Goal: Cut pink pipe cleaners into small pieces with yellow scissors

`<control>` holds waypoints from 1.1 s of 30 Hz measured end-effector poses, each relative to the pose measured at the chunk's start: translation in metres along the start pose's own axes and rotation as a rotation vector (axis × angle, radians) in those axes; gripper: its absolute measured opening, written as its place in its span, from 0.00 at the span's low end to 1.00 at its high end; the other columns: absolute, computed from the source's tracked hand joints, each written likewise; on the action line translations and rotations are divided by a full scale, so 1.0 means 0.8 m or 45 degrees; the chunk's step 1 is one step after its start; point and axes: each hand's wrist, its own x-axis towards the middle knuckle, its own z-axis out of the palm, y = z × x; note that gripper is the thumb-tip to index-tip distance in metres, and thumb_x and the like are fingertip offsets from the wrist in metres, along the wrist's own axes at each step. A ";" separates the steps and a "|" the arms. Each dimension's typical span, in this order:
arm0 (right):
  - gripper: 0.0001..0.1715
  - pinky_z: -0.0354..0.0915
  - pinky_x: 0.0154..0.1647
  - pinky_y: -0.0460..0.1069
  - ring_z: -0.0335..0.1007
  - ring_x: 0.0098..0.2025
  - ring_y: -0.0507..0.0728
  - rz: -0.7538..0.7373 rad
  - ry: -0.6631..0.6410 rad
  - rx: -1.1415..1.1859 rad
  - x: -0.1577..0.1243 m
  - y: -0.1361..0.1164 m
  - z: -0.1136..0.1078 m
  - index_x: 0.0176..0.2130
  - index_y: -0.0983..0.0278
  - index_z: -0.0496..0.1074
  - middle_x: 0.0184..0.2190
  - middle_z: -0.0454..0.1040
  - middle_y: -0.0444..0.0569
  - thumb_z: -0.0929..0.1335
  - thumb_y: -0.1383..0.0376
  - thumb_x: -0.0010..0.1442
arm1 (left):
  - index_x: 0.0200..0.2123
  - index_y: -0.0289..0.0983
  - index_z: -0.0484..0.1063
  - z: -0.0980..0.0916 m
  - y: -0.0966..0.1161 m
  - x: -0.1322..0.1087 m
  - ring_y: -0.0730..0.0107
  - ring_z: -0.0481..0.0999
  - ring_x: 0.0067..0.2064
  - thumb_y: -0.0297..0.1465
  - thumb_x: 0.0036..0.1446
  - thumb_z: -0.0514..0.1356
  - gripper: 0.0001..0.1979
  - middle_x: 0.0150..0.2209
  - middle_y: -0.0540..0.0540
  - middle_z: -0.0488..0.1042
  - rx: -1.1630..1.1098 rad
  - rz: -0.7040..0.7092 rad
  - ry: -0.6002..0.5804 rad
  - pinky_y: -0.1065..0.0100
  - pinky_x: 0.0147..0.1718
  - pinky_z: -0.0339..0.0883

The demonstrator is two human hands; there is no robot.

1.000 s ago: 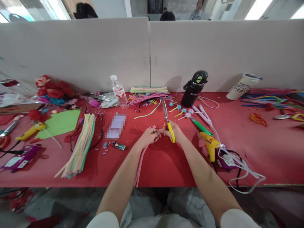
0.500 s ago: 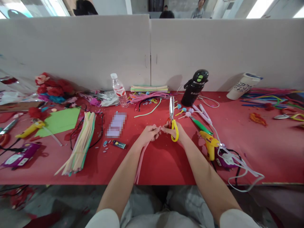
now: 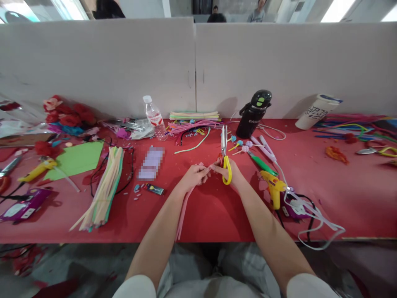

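Over the middle of the red table, my left hand (image 3: 197, 174) is closed on pink pipe cleaners (image 3: 185, 207), whose long ends trail down to the table's front edge. The fingers of my right hand (image 3: 229, 170) pinch the same pink strands close to my left fingertips. A pair of yellow-handled scissors (image 3: 226, 159) is tucked in my right hand, its blades pointing away from me. The exact grip on the scissors is partly hidden. A pale green pipe cleaner (image 3: 195, 147) lies just beyond my hands.
To the left are a bundle of pale pipe cleaners (image 3: 105, 188), a glue tube (image 3: 154, 189) and a green sheet (image 3: 79, 159). A clear bottle (image 3: 155, 119) and black flask (image 3: 253, 116) stand behind. Right of my arm lies a yellow glue gun (image 3: 274, 188) with a cord.
My hands stay together and the pink strand shows a little more between the fingertips. The scissors remain in my right hand. The whole view shifts slightly.
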 end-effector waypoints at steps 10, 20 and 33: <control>0.27 0.65 0.30 0.50 0.66 0.22 0.52 -0.008 -0.055 0.100 0.001 0.009 0.007 0.28 0.61 0.58 0.20 0.69 0.39 0.76 0.54 0.41 | 0.27 0.33 0.69 0.002 0.006 -0.004 0.81 0.57 0.16 0.46 0.56 0.52 0.21 0.16 0.53 0.62 0.083 0.013 -0.060 0.74 0.17 0.48; 0.29 0.65 0.29 0.49 0.64 0.23 0.52 0.000 0.081 -0.120 0.001 -0.002 -0.001 0.28 0.61 0.57 0.21 0.68 0.41 0.74 0.47 0.41 | 0.26 0.33 0.70 0.002 0.008 -0.003 0.81 0.56 0.16 0.46 0.55 0.55 0.20 0.16 0.53 0.62 0.062 0.019 -0.032 0.74 0.18 0.48; 0.28 0.57 0.19 0.45 0.60 0.15 0.49 0.468 -0.222 -0.541 -0.120 -0.058 -0.053 0.22 0.62 0.59 0.12 0.60 0.39 0.64 0.43 0.55 | 0.27 0.33 0.68 -0.007 0.008 0.009 0.83 0.53 0.16 0.43 0.52 0.58 0.17 0.16 0.56 0.56 -0.314 0.117 0.265 0.75 0.17 0.45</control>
